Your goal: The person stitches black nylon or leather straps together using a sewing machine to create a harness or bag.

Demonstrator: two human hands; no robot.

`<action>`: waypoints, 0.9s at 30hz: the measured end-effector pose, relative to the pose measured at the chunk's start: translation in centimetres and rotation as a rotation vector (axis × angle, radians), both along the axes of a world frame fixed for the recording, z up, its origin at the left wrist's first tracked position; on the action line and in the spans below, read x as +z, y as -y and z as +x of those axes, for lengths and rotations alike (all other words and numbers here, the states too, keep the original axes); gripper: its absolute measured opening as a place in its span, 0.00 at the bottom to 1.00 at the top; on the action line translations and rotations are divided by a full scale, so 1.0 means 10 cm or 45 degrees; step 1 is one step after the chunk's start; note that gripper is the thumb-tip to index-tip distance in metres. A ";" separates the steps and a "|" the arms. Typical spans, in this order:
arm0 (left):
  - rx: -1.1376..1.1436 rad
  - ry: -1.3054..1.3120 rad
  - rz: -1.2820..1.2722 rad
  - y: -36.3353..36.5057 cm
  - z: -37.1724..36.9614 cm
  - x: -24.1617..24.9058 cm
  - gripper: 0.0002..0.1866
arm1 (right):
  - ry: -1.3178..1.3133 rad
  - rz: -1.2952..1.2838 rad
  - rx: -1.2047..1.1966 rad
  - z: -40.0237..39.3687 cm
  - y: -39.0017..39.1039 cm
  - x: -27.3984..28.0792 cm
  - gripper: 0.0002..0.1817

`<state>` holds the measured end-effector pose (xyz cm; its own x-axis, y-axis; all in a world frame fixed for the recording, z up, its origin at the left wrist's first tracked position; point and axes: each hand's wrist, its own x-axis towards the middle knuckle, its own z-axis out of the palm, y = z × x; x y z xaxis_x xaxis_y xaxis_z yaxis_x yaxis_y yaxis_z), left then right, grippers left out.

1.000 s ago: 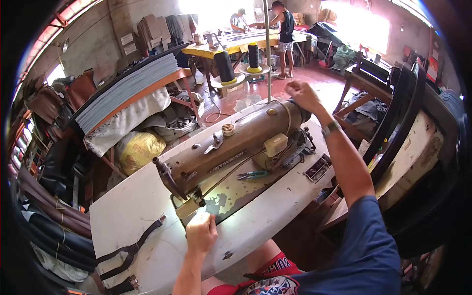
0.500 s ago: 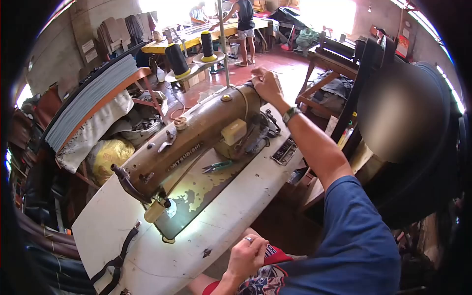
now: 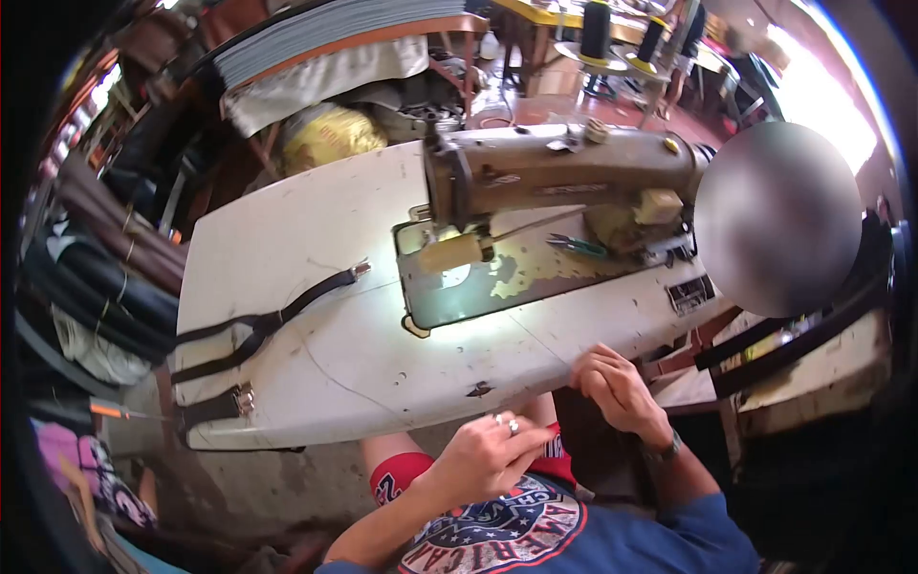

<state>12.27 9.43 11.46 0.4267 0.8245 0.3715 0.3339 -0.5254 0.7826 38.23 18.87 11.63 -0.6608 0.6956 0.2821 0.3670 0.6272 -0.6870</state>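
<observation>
My left hand (image 3: 491,453), with rings on it, is closed above my lap, its thumb and fingers pressed together. At the table's front edge my right hand (image 3: 615,386) is curled closed, a wristwatch behind it. What either hand pinches is too small to make out. A thin thread (image 3: 535,337) on the white table (image 3: 316,220) runs toward my right hand. Beyond the hands stands a brown sewing machine (image 3: 564,177), its lamp lighting the worn bed plate (image 3: 449,306). Green-handled thread snips (image 3: 578,246) lie on the bed.
Black straps (image 3: 258,330) with metal buckles lie on the table's left part. Black thread cones (image 3: 595,33) stand behind the machine. A yellow sack (image 3: 335,139) sits under a rack at the back. Rolls of dark material (image 3: 105,220) fill the left. Another person (image 3: 86,478) is at lower left.
My right hand has come off the far end of the machine, down to the table's front edge. My left hand stays closed near my lap. The view has turned left and down, showing more straps.
</observation>
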 end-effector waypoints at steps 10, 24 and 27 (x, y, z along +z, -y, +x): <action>0.029 -0.587 -1.010 0.62 -1.14 -1.23 0.19 | 0.300 0.109 -0.604 0.30 0.01 0.51 0.27; 0.868 -0.590 0.083 -0.65 -1.44 0.16 0.15 | 0.110 0.368 -0.310 -0.72 -0.38 0.08 0.15; 0.887 -0.857 0.277 -1.23 -1.48 -0.16 0.11 | 0.041 0.399 -0.252 -0.93 -0.41 -0.10 0.15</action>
<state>-2.55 21.74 9.90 0.0506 0.9139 0.4027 0.9620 -0.1528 0.2261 28.97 22.95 10.66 -0.5342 0.6937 0.4831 0.5204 0.7202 -0.4588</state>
